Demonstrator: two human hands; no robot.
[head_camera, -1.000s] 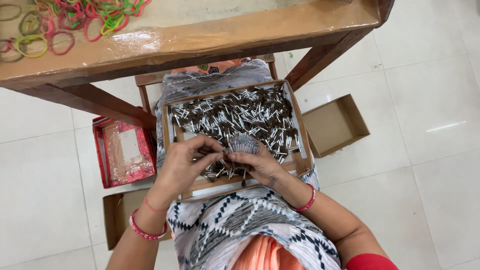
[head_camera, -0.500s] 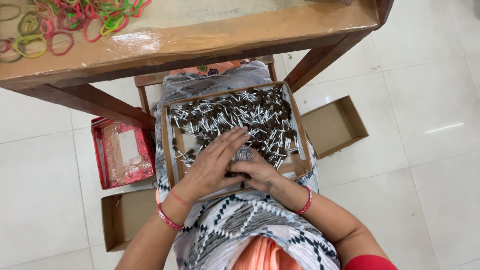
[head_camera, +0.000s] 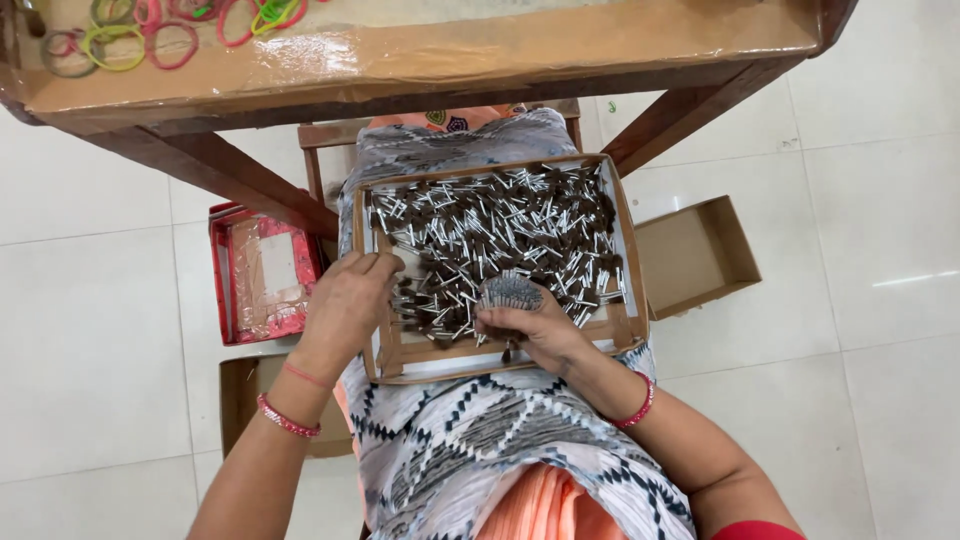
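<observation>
Your right hand (head_camera: 535, 330) grips a bundle of pins (head_camera: 510, 292); your left hand (head_camera: 345, 305), loosely curled and holding nothing, rests on the cardboard tray (head_camera: 625, 235) edge beside them.

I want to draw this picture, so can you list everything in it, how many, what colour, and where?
Tray: one, brown cardboard, on the person's lap.
Small pins: too many to count, silver with dark ends, loose in the tray.
Bundle of pins: one, dark grey, gripped in the right hand.
Table: one, brown wood, at the top.
Rubber bands: several, pink, green and yellow, on the table.
Red box: one, on the floor, left.
Open cardboard box: one, brown, on the floor, right.
Cardboard box: one, brown, lower left floor.
Bangles: red, on both wrists.
Left hand: on the tray's left edge.
Right hand: fingers around the bundle.
</observation>
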